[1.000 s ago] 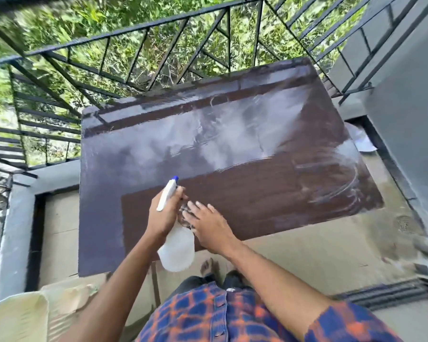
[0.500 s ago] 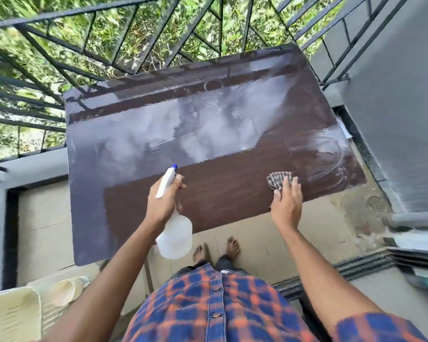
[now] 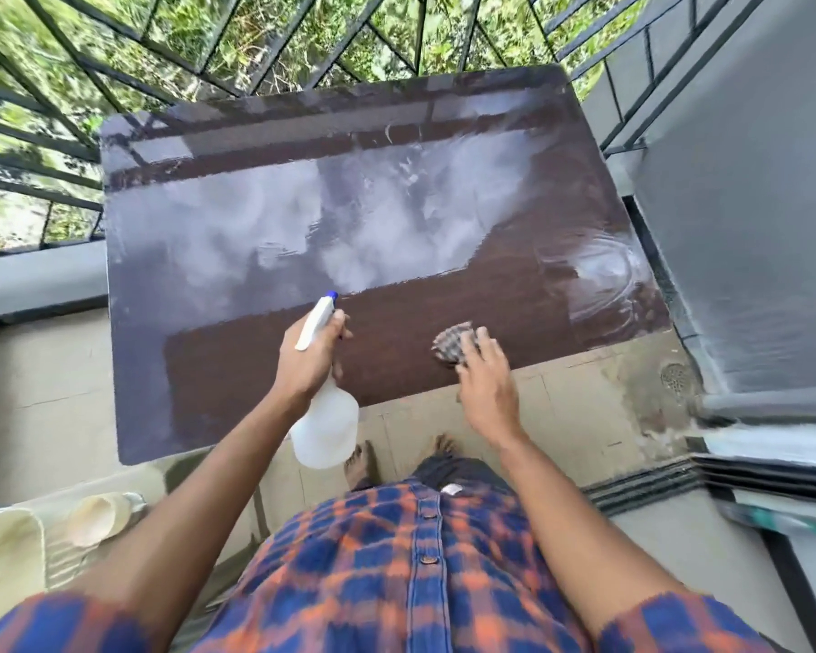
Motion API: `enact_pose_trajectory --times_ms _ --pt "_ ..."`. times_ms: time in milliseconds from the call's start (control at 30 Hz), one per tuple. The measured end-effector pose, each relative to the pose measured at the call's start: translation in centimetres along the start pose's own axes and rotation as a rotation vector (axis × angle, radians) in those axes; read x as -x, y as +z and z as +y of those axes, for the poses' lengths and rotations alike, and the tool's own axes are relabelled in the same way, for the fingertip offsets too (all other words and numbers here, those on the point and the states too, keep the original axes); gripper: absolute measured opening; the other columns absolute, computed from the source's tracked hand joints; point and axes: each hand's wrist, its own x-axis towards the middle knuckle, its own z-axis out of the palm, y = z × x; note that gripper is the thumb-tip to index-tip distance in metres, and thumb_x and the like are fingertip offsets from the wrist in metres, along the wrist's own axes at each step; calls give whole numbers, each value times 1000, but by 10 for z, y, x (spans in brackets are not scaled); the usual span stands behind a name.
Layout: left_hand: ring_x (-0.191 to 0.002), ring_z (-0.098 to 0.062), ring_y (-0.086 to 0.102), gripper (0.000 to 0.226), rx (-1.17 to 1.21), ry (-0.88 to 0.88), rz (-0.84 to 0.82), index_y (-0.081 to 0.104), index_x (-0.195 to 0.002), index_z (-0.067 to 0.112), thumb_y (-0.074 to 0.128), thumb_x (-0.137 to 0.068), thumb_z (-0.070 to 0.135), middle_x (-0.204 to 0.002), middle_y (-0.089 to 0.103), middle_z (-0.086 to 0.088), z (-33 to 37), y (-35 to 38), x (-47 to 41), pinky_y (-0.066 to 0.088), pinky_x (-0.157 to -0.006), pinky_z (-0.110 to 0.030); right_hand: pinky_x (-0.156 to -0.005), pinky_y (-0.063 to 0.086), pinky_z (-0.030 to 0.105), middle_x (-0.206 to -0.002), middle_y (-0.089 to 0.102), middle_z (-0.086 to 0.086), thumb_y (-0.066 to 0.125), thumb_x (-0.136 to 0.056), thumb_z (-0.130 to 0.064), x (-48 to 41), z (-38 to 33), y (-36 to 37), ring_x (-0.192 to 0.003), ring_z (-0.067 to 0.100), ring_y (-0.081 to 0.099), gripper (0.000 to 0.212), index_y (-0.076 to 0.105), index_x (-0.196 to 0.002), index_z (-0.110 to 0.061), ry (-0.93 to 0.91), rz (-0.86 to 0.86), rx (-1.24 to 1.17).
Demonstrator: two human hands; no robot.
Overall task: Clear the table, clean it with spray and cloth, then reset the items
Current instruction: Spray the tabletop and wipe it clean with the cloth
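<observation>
A dark brown table (image 3: pixel 265 369) with a glossy, wet top fills the middle of the view. My left hand (image 3: pixel 309 355) grips a white spray bottle (image 3: pixel 326 424) with a blue nozzle tip, held over the table's near edge. My right hand (image 3: pixel 484 379) presses a checked cloth (image 3: pixel 451 344) flat on the table near its front edge, fingers spread over the cloth's right part. Wet streaks show at the table's right end.
A black metal railing (image 3: pixel 43 148) with greenery behind runs along the far and left sides. A grey wall (image 3: pixel 750 228) stands close on the right, with a floor drain (image 3: pixel 677 377) below. A cream plastic chair (image 3: pixel 6 567) and a cup (image 3: pixel 95 518) are at lower left.
My right hand with the cloth slid right along the front edge, then back toward the middle. The left hand keeps the spray bottle in about the same place. The camera view shifted.
</observation>
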Motion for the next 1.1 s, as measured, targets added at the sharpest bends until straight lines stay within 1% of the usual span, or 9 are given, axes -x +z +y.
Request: enact_pose_trajectory --times_ms 133,200,333,500,567,667,800,933,1100 --pt "-34 -19 47 30 -2 6 6 70 -98 12 60 -94 39 -82 71 5 5 14 3 40 -44 -21 -122 24 41 -164 23 17 49 -104 -13 -21 93 -45 -148 38 28 52 36 -154 -7 415 138 -57" --pt "-35 -19 47 29 5 -2 24 70 -97 14 61 -92 40 -81 71 5 7 23 2 40 -43 -20 -122 23 40 -166 19 14 47 -104 -13 -30 118 -56 -150 36 24 53 33 -156 -10 495 146 -50" --pt "-35 -19 47 23 -6 -10 31 71 -99 14 60 -97 35 -83 70 1 9 60 -3 39 -42 -19 -122 23 42 -165 22 14 49 -103 -13 -37 116 -53 -150 34 25 52 38 -153 -9 388 121 -20" --pt "-33 -18 46 22 -34 -34 46 70 -99 12 59 -101 31 -87 70 -4 14 132 -9 38 -41 -18 -116 36 46 -160 35 15 61 -95 -18 -26 87 -35 -142 33 41 55 47 -148 -16 -107 -112 51" --pt "-33 -17 45 23 -38 -37 52 70 -98 13 58 -102 31 -87 70 -6 22 164 -13 38 -40 -18 -112 40 46 -158 41 8 64 -93 -28 -41 111 -50 -136 29 47 56 48 -146 -24 -194 -97 107" --pt "-35 -14 48 23 -27 -43 51 70 -98 13 58 -102 31 -89 69 -6 35 205 -12 40 -40 -19 -96 49 42 -153 46 6 63 -93 -30 -57 179 -85 -118 30 55 55 50 -146 -25 -5 9 148" --pt "-36 -13 47 24 -29 -42 42 70 -102 10 57 -103 30 -91 67 -9 47 248 -8 41 -41 -23 -98 44 46 -152 46 7 61 -95 -30 -74 262 -128 -123 33 50 55 47 -148 -25 216 60 173" --pt "-36 -16 46 24 -51 -40 15 69 -104 10 57 -103 30 -94 67 -10 55 277 -8 41 -42 -23 -96 44 47 -148 48 8 62 -93 -28 -94 270 -133 -124 32 49 54 49 -146 -24 251 72 186" --pt "-37 -20 45 25 -80 -25 8 71 -101 15 58 -100 37 -90 71 -1 66 285 -10 41 -47 -23 -100 40 47 -150 45 9 60 -95 -25 -135 245 -128 -127 32 46 54 48 -148 -22 381 159 27"
